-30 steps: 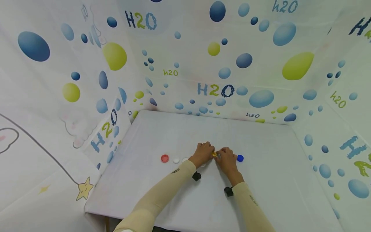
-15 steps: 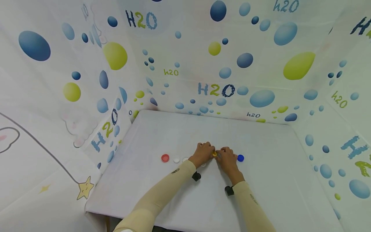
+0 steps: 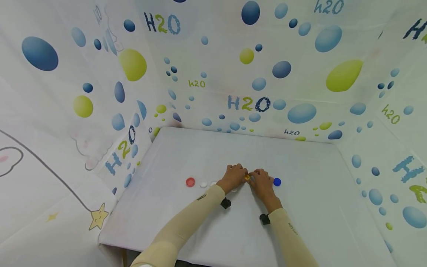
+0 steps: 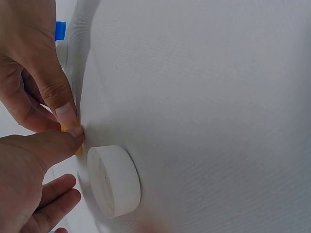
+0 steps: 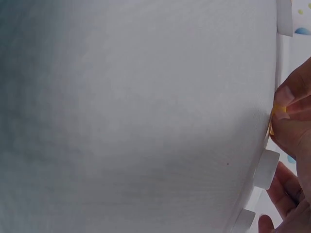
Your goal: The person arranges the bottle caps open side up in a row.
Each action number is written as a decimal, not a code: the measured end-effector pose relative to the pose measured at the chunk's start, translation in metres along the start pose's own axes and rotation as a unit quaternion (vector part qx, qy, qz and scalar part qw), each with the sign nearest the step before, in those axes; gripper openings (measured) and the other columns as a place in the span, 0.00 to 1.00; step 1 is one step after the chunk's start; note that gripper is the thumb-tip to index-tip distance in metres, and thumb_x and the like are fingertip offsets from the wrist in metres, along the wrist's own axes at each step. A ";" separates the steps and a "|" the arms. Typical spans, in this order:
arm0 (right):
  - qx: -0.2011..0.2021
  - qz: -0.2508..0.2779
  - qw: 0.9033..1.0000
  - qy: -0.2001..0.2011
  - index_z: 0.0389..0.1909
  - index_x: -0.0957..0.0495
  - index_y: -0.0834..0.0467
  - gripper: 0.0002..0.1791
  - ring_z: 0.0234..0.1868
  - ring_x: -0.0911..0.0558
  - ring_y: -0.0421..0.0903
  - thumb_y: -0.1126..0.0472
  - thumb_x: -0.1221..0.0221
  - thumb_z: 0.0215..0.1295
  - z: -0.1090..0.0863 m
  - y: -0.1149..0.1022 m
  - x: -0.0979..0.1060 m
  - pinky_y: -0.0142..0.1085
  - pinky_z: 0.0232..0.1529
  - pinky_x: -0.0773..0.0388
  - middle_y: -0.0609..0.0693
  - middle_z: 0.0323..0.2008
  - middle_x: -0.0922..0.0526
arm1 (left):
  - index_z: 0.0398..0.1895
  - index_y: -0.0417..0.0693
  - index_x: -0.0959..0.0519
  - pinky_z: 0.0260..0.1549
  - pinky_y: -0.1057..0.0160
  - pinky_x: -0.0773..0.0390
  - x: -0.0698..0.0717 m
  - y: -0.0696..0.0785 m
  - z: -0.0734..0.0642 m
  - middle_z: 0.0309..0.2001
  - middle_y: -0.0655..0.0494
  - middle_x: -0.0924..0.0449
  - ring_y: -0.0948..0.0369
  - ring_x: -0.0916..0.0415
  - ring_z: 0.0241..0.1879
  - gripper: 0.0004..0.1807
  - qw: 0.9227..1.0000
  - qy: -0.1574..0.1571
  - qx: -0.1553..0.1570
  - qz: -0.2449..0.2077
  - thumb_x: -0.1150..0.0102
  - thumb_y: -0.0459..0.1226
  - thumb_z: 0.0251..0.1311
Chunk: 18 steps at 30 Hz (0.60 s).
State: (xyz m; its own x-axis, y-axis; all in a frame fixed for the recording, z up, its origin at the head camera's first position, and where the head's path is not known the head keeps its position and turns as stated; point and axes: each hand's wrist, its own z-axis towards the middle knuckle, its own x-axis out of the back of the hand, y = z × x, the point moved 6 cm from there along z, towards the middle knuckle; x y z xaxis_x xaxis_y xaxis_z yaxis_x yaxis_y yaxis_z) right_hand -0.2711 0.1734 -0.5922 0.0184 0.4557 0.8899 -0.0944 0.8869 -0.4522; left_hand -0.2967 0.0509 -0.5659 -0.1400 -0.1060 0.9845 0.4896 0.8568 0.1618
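Both hands meet over a small yellow cap near the middle of the white table. My left hand pinches it from the left and my right hand from the right, thumbs almost touching in the left wrist view. Only slivers of the yellow cap show between the fingertips there; the rest is hidden. Close under the left hand, a white round cap rests on the cloth. The right wrist view also has the yellow cap between the thumbs, with a white cap just below.
A red cap and a white cap lie left of the hands, in a rough row. To the right is a blue cap. A printed curtain stands behind the table.
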 end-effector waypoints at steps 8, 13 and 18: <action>0.012 -0.010 1.000 0.002 0.55 0.16 0.60 0.16 0.68 0.29 0.65 0.56 0.34 0.74 0.001 -0.001 0.002 0.68 0.64 0.37 0.63 0.65 0.25 | 0.61 0.58 0.16 0.66 0.47 0.30 0.000 0.000 -0.001 0.59 0.55 0.19 0.58 0.23 0.61 0.17 1.000 0.007 -0.006 -0.004 0.35 0.47 0.73; 0.016 -0.003 1.000 0.003 0.54 0.16 0.62 0.16 0.69 0.29 0.65 0.56 0.34 0.74 0.000 -0.003 0.006 0.67 0.64 0.36 0.63 0.66 0.26 | 0.63 0.57 0.18 0.66 0.47 0.31 -0.004 0.000 0.000 0.61 0.55 0.20 0.58 0.24 0.62 0.19 1.000 0.006 -0.009 -0.008 0.37 0.50 0.74; 0.030 0.006 0.999 0.020 0.50 0.15 0.64 0.15 0.68 0.28 0.65 0.57 0.34 0.72 -0.001 -0.003 0.011 0.66 0.62 0.35 0.63 0.66 0.25 | 0.63 0.55 0.18 0.66 0.47 0.31 -0.003 0.002 -0.002 0.60 0.55 0.20 0.58 0.24 0.62 0.21 1.000 0.012 -0.009 -0.008 0.40 0.53 0.75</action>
State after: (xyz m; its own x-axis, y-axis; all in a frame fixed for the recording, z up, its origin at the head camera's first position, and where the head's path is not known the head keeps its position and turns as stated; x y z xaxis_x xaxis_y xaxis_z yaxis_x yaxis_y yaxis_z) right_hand -0.2693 0.1756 -0.5811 0.0564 0.4697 0.8810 -0.1545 0.8759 -0.4571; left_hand -0.2940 0.0519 -0.5686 -0.1279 -0.1326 0.9829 0.5021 0.8460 0.1795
